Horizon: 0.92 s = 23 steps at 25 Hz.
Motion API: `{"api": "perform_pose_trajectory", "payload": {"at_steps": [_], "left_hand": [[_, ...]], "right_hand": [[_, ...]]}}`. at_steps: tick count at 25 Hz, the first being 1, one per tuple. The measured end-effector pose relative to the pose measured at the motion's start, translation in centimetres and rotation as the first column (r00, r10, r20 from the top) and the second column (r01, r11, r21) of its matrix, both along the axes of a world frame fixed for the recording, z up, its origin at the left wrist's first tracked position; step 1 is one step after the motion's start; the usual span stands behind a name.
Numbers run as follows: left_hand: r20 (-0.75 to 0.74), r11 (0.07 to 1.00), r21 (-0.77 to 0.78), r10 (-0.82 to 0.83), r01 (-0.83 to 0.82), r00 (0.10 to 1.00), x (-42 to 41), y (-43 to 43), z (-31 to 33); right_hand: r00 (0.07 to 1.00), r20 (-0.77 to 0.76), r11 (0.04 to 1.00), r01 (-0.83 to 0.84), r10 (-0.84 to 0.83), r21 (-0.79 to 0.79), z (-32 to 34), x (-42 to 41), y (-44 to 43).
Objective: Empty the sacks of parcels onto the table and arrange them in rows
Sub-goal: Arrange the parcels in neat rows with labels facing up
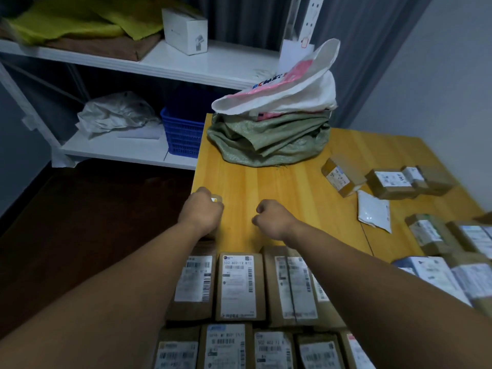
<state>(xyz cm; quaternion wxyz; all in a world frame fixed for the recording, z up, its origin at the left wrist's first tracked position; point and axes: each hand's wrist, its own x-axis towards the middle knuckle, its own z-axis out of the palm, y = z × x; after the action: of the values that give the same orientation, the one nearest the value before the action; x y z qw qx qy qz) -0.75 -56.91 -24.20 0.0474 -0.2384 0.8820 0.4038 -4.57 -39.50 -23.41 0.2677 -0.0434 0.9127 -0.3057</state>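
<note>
Arms outstretched; left hand and right hand curled.

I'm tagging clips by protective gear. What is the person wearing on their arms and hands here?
Nothing that the view shows. The left forearm and right forearm are bare to the frame's edge, with no sleeves. The left hand and right hand have no gloves, and neither wrist carries a watch or band. The fingers are turned away, so rings cannot be judged.
</note>
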Motion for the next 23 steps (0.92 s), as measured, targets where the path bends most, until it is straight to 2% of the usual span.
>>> {"api": "perform_pose_trajectory", "payload": {"at_steps": [3,7,13,16,19,23], "left_hand": [[0.005,0.994,0.092,-0.057,0.056,0.998,-0.9,4.3,0.7],[0.037,0.984,0.124,-0.132,0.127,0.991,-2.7,10.7,-0.3],[0.121,0.969,0.033,-0.248,0.246,0.961,-8.1,20.6,-4.2],[0.193,0.933,-0.015,-0.351,0.360,0.917,-11.1,25.5,-6.7],[0.281,0.914,-0.077,-0.364,0.398,0.888,-13.7,27.9,-9.1],[0.385,0.881,-0.127,-0.380,0.456,0.841,-16.2,29.7,-11.6]], "right_hand": [[0.999,-0.026,0.999,0.029,-0.028,0.043,0.4,-0.7,3.5],[0.997,-0.042,0.992,0.076,-0.072,0.099,-1.1,-2.8,9.5],[0.993,-0.025,0.979,0.121,-0.118,0.165,-6.3,-6.6,21.0],[0.987,-0.030,0.955,0.159,-0.156,0.252,-8.3,-9.5,26.5],[0.966,-0.125,0.925,0.254,-0.228,0.284,-9.1,-13.3,28.9],[0.921,-0.312,0.925,0.311,-0.235,0.221,-9.4,-18.6,29.1]]}}
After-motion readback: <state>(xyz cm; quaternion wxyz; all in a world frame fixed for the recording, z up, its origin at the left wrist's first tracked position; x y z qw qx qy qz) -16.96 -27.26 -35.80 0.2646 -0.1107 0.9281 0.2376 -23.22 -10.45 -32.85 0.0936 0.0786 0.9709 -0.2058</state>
